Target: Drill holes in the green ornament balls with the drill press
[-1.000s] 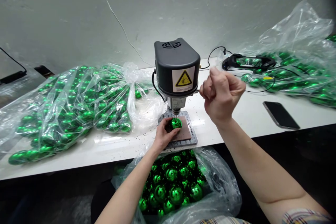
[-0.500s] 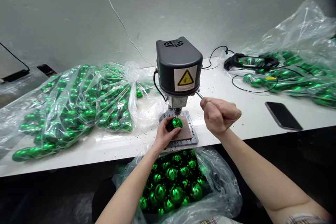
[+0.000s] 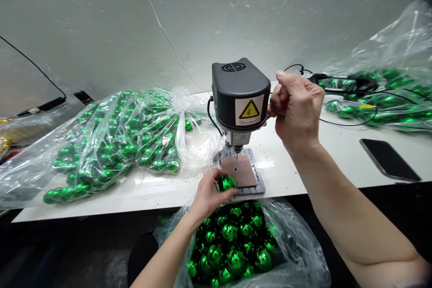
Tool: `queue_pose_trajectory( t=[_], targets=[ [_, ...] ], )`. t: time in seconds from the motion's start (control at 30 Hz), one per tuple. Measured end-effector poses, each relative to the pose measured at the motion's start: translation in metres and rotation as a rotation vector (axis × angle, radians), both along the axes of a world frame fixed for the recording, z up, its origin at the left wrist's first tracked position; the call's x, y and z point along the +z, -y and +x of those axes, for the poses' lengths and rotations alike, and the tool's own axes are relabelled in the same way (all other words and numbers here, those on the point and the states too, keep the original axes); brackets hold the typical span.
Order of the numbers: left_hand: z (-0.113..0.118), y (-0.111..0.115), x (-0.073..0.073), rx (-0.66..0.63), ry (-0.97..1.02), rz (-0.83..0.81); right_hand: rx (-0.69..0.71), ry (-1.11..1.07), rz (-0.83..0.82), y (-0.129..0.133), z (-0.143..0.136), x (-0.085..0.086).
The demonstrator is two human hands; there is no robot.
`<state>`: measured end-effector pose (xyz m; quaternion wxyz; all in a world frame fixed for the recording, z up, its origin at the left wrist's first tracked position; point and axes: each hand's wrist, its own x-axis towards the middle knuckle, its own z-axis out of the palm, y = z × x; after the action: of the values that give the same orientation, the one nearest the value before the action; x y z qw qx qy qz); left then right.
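A shiny green ball (image 3: pixel 227 183) is held between the thumb and fingers of my left hand (image 3: pixel 211 191), at the front left edge of the drill's base. The black drill press (image 3: pixel 240 92) stands upright, its thin bit above a brown board (image 3: pixel 248 172) with a small hole in it. Raised at the machine's right side, my right hand (image 3: pixel 299 110) is closed around the lever, which its fingers mostly hide. Below the table edge an open plastic bag (image 3: pixel 297 243) holds several green balls (image 3: pixel 236 261).
Tied clear bags of green balls (image 3: pixel 111 144) lie on the white table (image 3: pixel 151 195) at left. At right are a phone (image 3: pixel 389 160), a black looped object (image 3: pixel 357 84), cables and another bag of green balls (image 3: pixel 394 112). Dark specks dot the tabletop.
My left hand has drawn the green ball from under the bit toward the table's front edge. My right hand has risen with the lever, and the bit now stands clear above the board.
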<state>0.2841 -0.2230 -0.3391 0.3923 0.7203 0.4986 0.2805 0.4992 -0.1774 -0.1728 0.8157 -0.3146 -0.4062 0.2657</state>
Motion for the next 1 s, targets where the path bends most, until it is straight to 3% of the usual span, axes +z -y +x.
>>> queue_pose_trajectory(
  t=[0.07, 0.13, 0.2, 0.27, 0.3, 0.4, 0.47, 0.53, 0.7, 0.83, 0.93, 1.0],
  targets=[
    [-0.017, 0.004, 0.019, -0.230, -0.108, -0.042, 0.008, 0.002, -0.001, 0.000, 0.000, -0.002],
    [-0.027, -0.016, 0.031, -0.303, -0.123, 0.001, 0.007, -0.010, 0.004, 0.000, -0.001, -0.004],
    [-0.028, -0.060, 0.034, -0.189, -0.180, 0.139, -0.002, -0.016, 0.012, 0.002, -0.002, -0.004],
    [-0.024, -0.119, 0.032, 0.037, -0.433, 0.293, -0.009, -0.010, 0.012, 0.003, -0.003, -0.003],
    [-0.021, -0.149, 0.029, 0.134, -0.601, 0.307, -0.011, -0.006, 0.007, 0.004, -0.003, -0.003],
    [-0.018, -0.224, 0.020, 0.248, -0.727, 0.284, -0.011, 0.007, -0.017, 0.006, -0.004, -0.001],
    [-0.018, -0.254, 0.014, 0.274, -0.751, 0.275, -0.014, 0.012, -0.026, 0.008, -0.004, 0.000],
    [-0.019, -0.271, 0.008, 0.291, -0.769, 0.283, -0.013, 0.014, -0.028, 0.009, -0.004, 0.001],
    [-0.019, -0.274, 0.002, 0.359, -0.771, 0.287, -0.008, 0.030, -0.031, 0.010, -0.004, 0.002],
    [-0.029, -0.238, 0.014, 0.403, -0.662, 0.309, -0.003, 0.033, -0.029, 0.008, -0.003, 0.000],
    [-0.039, -0.188, 0.026, 0.392, -0.099, 0.208, -0.004, 0.041, -0.013, 0.006, -0.002, -0.002],
    [-0.040, -0.151, 0.030, 0.288, 0.346, -0.062, -0.012, 0.056, 0.002, 0.004, -0.001, -0.004]
  ],
)
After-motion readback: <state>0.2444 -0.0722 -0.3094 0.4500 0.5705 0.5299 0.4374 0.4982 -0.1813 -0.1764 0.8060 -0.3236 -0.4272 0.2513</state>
